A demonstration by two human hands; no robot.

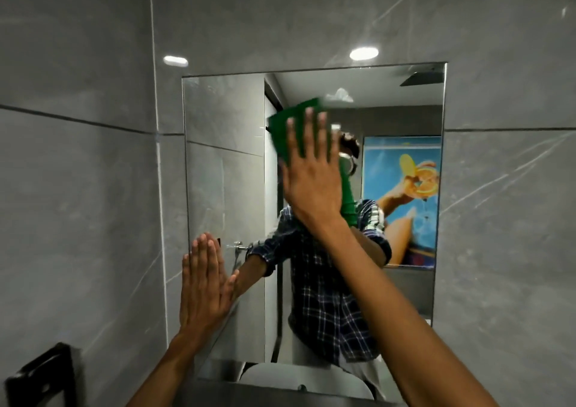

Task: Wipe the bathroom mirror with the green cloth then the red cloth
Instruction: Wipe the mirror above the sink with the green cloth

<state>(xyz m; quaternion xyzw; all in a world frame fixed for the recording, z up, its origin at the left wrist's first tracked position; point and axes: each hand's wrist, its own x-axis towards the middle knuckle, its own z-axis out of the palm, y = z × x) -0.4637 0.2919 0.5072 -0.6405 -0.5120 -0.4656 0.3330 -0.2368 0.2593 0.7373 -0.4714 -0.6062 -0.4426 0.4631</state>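
A frameless rectangular mirror point(224, 169) hangs on the grey tiled wall. My right hand point(311, 169) lies flat with fingers spread, pressing the green cloth point(282, 129) against the glass in the mirror's upper middle. The cloth shows above and left of my fingers and hangs down at the right of my palm. My left hand point(204, 285) rests flat, fingers together, on the mirror's lower left edge and holds nothing. The red cloth is not in view. The glass reflects a person in a checked shirt.
Grey tiled wall point(78, 188) surrounds the mirror. A black holder point(43, 375) juts from the wall at the bottom left. A white basin point(274, 378) shows in the reflection below the mirror. A bright poster point(405, 197) is reflected at the right.
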